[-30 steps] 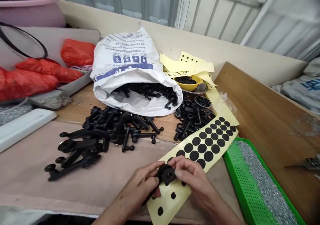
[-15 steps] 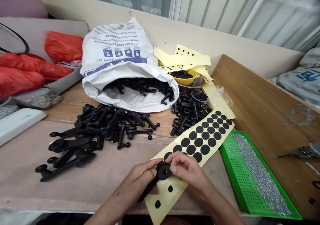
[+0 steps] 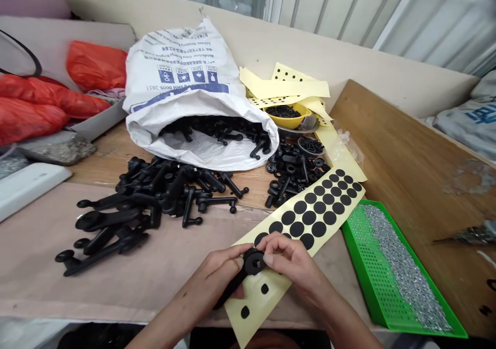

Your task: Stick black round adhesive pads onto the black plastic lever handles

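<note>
Head cam is the only view here, so going off that. Left hand [image 3: 219, 274] has its fingers wrapped around a black crank handle [image 3: 250, 266], thumb on top near the round end. Can't see all of the handle since the hand covers part of it, but the long axis runs on a slant: round end up toward the middle of the worktop [image 3: 174, 266], shaft trailing down-left toward the near edge.

Right hand [image 3: 292, 258] is just to the right of that round end — thumb and fingertips bunched in close, at the rim of the flat face. Can't tell if they're pinching something thin there or only touching the edge. The face with its hole looks up and a bit toward the right hand, so IMO that's the relation that matters: left side carries the shaft, right side has the clear way in to the face.

Under both hands is a yellow sticker sheet [image 3: 259, 307] with black discs, slanting from the worktop's near edge up toward the green basket [image 3: 362, 266] on the right. The handle's round end sits over the sheet, not off to one side. Loose handle pile [image 3: 170, 183] is well apart, farther back on the left — left hand is the nearer one to it.
</note>
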Demonstrator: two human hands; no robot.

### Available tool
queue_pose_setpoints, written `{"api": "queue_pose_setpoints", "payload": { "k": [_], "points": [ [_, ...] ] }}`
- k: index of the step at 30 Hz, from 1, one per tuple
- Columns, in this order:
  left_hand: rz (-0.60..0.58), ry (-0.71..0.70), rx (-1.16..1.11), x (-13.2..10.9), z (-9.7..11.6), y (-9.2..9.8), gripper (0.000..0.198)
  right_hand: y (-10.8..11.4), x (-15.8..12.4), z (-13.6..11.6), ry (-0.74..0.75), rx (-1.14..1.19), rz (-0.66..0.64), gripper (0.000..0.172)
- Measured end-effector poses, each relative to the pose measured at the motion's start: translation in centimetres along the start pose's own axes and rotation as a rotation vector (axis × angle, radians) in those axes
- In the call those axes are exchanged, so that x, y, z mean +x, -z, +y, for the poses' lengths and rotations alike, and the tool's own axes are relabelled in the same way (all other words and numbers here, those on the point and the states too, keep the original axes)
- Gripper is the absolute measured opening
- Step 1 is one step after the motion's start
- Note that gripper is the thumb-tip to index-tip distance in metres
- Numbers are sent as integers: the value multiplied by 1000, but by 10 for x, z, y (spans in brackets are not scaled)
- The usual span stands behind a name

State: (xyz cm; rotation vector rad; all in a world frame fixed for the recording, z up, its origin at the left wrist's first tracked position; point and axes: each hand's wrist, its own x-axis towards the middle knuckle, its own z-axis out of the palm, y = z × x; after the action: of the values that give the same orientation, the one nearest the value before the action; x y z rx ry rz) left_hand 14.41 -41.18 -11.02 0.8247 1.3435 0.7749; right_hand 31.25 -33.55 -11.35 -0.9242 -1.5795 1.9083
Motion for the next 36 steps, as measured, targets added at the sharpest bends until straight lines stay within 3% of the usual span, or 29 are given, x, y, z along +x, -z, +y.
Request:
{"api": "queue_pose_setpoints", "payload": {
  "k": [10,18,20,23,25,27,29,34,36],
  "points": [
    [-26,-129,-6,2,-1,-6,47,1,0,7,68,-95,2,11],
    [146,-226,126,5,-17,-12,33,-3,-2,6,160,-309,39,10],
    [160,-231,104,6,-21,-13,34,-2,-4,4,126,-233,11,10],
    [143,-228,19,3,-25,-14,38,6,-5,6,-62,102,-79,18],
    [147,-224,-60,1,-26,-13,42,12,-5,11,-163,315,-63,28],
    [159,-219,-115,-2,-26,-13,45,14,-4,14,-163,403,-5,36],
    [167,-222,-129,-5,-23,-14,46,9,-5,13,-95,293,0,36],
    [148,-170,-213,-18,-26,-14,44,-29,-14,-4,197,-426,-121,25],
    [122,-152,-192,-31,-37,-6,45,-40,-18,-8,230,-496,-219,30]
  ]
}}
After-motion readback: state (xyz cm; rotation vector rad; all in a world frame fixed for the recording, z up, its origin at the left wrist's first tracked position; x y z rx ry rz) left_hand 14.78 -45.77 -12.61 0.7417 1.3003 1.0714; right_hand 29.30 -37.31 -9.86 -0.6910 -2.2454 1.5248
